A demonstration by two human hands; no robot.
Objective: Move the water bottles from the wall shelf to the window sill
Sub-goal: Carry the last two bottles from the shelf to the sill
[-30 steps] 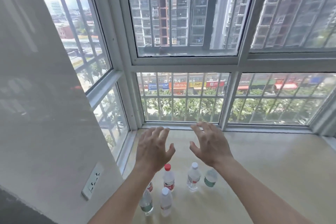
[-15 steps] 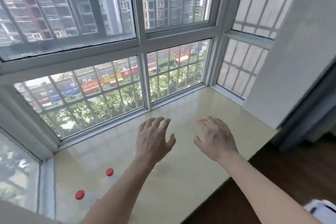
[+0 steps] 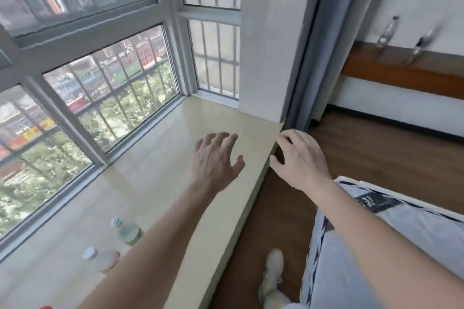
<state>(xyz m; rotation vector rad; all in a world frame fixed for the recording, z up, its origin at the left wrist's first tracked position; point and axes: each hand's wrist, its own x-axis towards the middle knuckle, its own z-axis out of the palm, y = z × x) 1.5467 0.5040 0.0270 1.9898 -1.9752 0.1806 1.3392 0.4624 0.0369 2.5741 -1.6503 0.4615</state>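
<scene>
Two clear water bottles (image 3: 388,32) (image 3: 423,44) stand blurred on the brown wall shelf (image 3: 391,70) at the upper right. On the beige window sill (image 3: 163,158) stand a green-capped bottle (image 3: 128,232) and a white-capped bottle (image 3: 101,259) at the lower left, partly behind my left forearm. A red cap (image 3: 46,306) peeks in at the bottom edge. My left hand (image 3: 217,160) hovers over the sill, fingers spread, empty. My right hand (image 3: 300,158) is past the sill's front edge, fingers apart, empty.
A white wall pillar (image 3: 266,40) and a grey curtain (image 3: 316,42) stand between the sill and the shelf. Dark wooden floor (image 3: 376,155) lies below. A bed with white and blue bedding (image 3: 391,241) is at the lower right, and my white shoe (image 3: 272,271) is beside it.
The view has swung to the right, away from the bottles on the sill, toward the wall shelf. Both hands stay empty and have moved right with the turn.
</scene>
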